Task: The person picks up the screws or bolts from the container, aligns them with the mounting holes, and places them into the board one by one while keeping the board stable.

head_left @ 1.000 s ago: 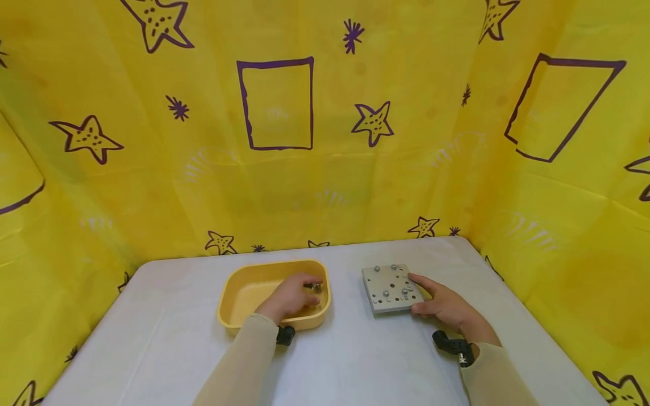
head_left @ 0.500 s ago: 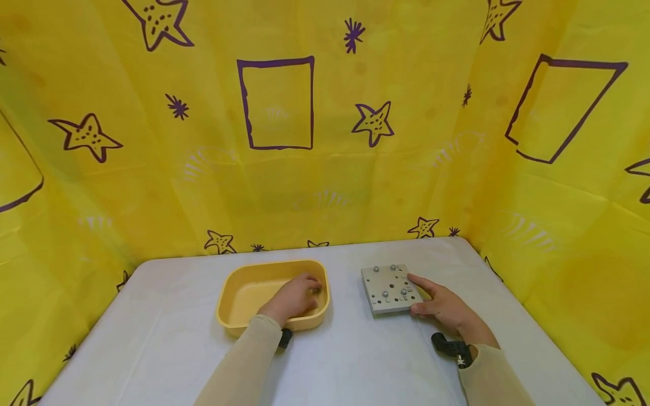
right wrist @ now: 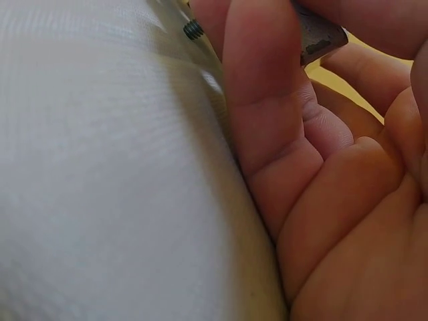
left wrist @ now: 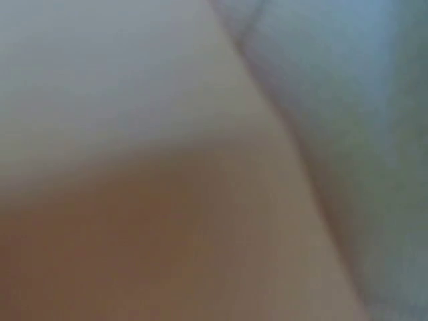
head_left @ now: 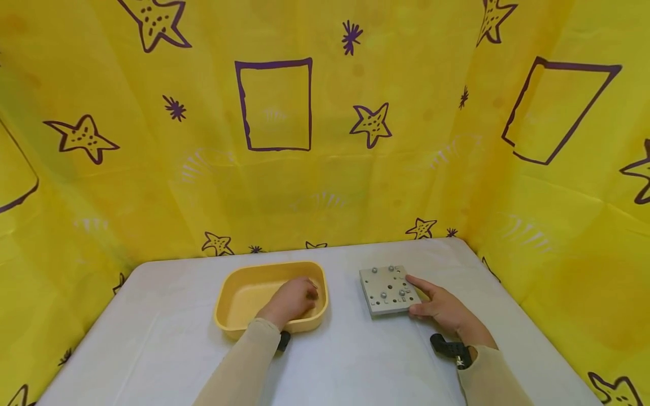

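Note:
My left hand (head_left: 290, 301) reaches into the right end of a yellow tray (head_left: 238, 293), with its fingers bent downward. The fingertips are hidden, and I cannot see what they touch there. A square grey metal plate (head_left: 383, 283) lies to the right of the tray, with small holes and several screws (head_left: 383, 295) on its top. My right hand (head_left: 447, 310) grips this plate at its right edge, thumb at the near corner and forefinger farther up. In the right wrist view, a dark threaded screw end (right wrist: 193, 30) shows beside the fingers.
Both items rest on a white-covered table (head_left: 350, 361). Yellow cloth (head_left: 325, 186) with drawn stars hangs behind the table and along its sides. A small black camera (head_left: 447, 345) sits at the right wrist. The left wrist view is too blurred to read.
The left hand's fingers have curled in and down at the tray's right end, and the small metal parts seen there earlier are now covered. The right hand and plate stay put.

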The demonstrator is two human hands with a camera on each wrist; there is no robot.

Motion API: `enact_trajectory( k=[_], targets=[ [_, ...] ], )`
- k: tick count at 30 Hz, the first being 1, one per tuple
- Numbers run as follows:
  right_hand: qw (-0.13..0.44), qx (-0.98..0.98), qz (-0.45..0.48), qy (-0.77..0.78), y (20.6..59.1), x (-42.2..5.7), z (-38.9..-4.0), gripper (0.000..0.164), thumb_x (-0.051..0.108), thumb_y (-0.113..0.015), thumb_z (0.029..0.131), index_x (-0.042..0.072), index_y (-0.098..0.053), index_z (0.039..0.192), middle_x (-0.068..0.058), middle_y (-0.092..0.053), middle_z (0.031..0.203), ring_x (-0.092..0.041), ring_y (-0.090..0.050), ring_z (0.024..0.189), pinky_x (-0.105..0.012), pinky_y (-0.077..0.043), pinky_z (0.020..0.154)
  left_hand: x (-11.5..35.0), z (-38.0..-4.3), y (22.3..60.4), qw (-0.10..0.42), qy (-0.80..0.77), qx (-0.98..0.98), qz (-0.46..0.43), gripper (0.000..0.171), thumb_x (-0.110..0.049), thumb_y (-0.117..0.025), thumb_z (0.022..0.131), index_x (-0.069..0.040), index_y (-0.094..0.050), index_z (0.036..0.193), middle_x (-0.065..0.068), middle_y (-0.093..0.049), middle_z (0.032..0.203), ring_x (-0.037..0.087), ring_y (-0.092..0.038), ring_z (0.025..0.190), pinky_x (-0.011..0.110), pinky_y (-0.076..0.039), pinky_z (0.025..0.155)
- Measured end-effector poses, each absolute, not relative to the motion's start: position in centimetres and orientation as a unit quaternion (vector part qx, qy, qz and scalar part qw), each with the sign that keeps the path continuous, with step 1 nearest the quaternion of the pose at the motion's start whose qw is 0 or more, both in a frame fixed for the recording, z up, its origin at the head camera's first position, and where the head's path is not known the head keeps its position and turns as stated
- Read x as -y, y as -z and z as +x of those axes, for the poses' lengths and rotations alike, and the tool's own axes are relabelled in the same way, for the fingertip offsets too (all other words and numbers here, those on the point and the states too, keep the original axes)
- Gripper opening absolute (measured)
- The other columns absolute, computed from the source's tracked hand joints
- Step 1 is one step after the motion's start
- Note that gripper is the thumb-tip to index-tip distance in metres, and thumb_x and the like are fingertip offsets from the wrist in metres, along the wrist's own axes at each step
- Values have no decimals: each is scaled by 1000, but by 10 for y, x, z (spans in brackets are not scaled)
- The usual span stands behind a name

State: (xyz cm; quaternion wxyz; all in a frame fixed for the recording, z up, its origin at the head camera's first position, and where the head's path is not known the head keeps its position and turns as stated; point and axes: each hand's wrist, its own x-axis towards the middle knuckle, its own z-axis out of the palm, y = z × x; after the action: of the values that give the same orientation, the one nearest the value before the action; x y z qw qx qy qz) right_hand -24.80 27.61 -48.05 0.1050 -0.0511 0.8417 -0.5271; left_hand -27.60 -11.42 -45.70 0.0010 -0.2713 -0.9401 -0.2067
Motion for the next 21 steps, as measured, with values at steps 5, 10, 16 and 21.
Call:
enact_trajectory(
  k=[5,10,16,21],
  targets=[
    [89,-859,-67,500,483,-278,-247,90,42,-83,77,23,-40,154,-16,-28,159,-43,-16,145,-66,-6,111,114,-274,456,8,190,943,-274,10,-2,-72,84,-8,-76,91,3,-68,95,26,-63,95,42,-50,89],
    [78,-863,-84,493,483,-279,-250,88,42,-81,80,21,-39,155,-17,-29,159,-42,-18,145,-66,-7,111,115,-274,453,21,191,943,-271,9,-2,-74,84,-8,-76,90,1,-66,91,24,-63,89,41,-51,86],
    [95,-858,-60,502,481,-277,-249,90,43,-83,77,24,-40,155,-15,-28,159,-41,-18,144,-66,-6,111,115,-274,453,4,204,942,-267,11,-3,-73,86,-8,-76,96,1,-69,95,23,-64,94,40,-51,88],
    [93,-857,-58,503,484,-278,-248,90,45,-83,77,26,-40,154,-13,-29,159,-40,-18,145,-65,-6,112,114,-272,450,5,232,942,-241,15,-2,-69,90,-7,-74,104,5,-70,102,26,-63,100,42,-49,92]
  ],
)
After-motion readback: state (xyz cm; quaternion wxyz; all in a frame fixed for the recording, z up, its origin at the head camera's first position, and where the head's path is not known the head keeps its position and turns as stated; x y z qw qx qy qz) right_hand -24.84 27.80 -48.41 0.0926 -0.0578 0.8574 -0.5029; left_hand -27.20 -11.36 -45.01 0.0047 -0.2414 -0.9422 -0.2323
